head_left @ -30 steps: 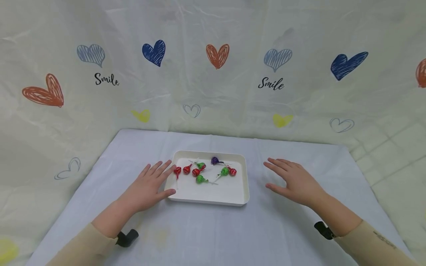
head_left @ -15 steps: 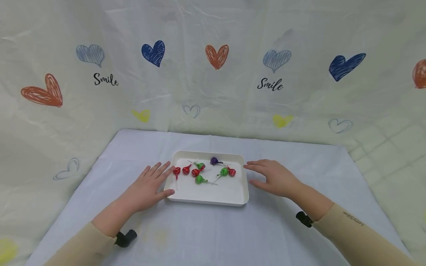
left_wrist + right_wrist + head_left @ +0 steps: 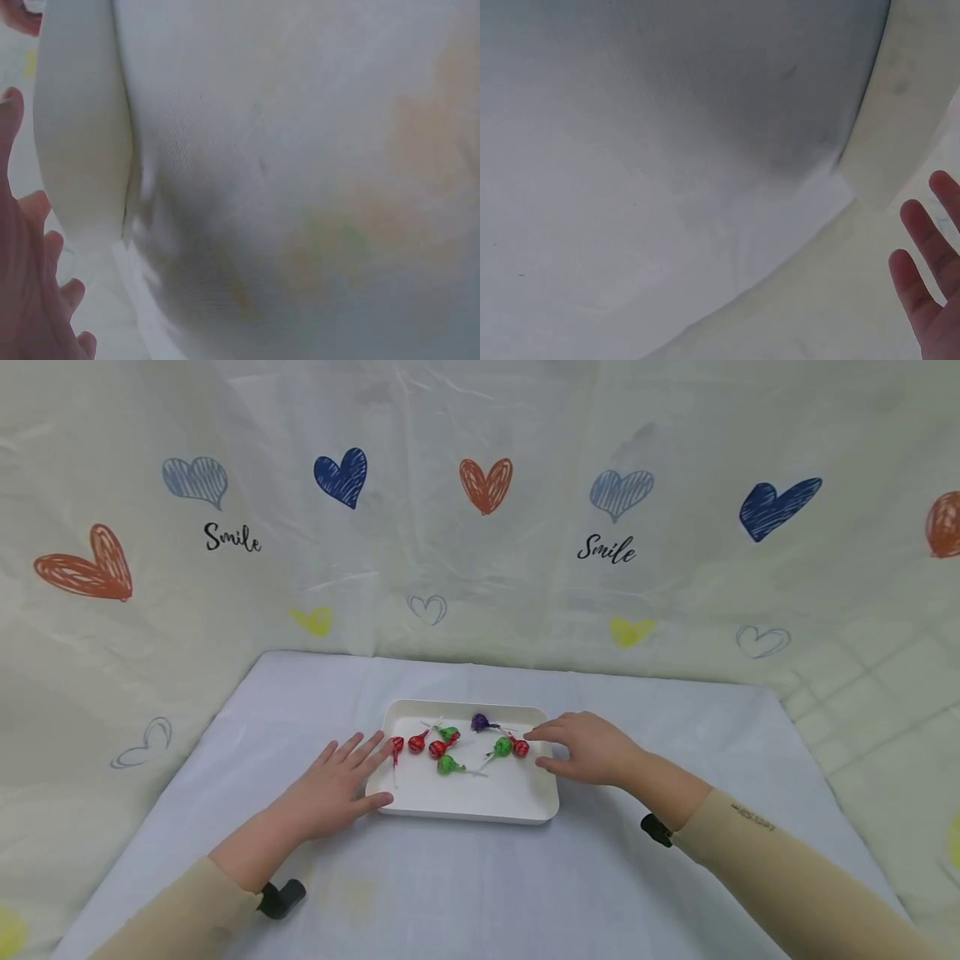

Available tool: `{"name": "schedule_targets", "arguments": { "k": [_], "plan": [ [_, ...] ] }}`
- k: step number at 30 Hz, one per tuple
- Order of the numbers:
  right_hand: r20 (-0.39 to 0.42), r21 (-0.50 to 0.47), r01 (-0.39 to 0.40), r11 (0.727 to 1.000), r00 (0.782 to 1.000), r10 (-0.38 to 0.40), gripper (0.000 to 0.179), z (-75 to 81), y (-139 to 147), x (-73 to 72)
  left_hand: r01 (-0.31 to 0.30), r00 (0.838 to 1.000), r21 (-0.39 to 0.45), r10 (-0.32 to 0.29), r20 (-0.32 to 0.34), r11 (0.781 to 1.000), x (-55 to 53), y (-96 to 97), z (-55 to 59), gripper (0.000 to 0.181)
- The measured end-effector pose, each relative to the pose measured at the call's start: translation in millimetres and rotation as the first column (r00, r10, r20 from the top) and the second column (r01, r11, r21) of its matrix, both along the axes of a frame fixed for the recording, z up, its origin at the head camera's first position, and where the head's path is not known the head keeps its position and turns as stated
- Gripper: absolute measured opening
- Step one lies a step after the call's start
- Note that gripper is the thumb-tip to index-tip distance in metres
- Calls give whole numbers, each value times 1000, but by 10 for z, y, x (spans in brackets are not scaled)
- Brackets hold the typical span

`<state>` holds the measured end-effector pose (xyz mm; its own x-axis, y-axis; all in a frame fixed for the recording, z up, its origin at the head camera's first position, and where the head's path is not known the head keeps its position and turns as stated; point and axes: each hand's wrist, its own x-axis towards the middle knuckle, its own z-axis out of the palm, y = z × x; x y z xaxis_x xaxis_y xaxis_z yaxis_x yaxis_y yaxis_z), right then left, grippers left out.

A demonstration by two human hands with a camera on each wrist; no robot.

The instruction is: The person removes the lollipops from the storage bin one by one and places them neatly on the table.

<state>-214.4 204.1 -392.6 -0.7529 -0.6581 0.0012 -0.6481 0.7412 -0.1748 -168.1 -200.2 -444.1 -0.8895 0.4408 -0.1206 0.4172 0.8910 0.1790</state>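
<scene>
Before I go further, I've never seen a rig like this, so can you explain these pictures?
There is no machine, just a person's bare left hand and bare right hand. The wide picture comes from a head-worn camera, the other two from small black wrist cameras. On white cloth sits a shallow white rectangular tray with eight wrapped lollipops: four red, three green, one purple. Neither hand appears to hold anything: the left is at the tray's left edge, the right over its right side, near a red lollipop.

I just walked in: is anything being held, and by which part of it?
Nothing is held: the right hand hovers near the rightmost red lollipop; the left hand is spread by the tray.
</scene>
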Motion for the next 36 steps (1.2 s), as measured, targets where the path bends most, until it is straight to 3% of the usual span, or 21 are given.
{"name": "schedule_targets", "arguments": {
  "k": [7, 18, 26, 36],
  "plan": [
    [35, 105, 6, 994, 999, -10, 35, -13, -103, -160, -6, 1000, -22, 6, 9, 1000, -1, -2, -55, 87],
    [6, 236, -133, 963, 991, 135, 28, -82, -245, -378, -3, 1000, -28, 3, -3, 1000, 11, -23, -88, 86],
    [16, 272, -159, 949, 987, 161, 27, -131, -360, -465, -5, 1000, -29, 5, -10, 1000, 2, -48, -117, 87],
    [67, 239, -199, 950, 980, 189, 22, -212, -414, -465, -4, 1000, -36, 4, -9, 999, -3, -48, -104, 88]
  ]
}}
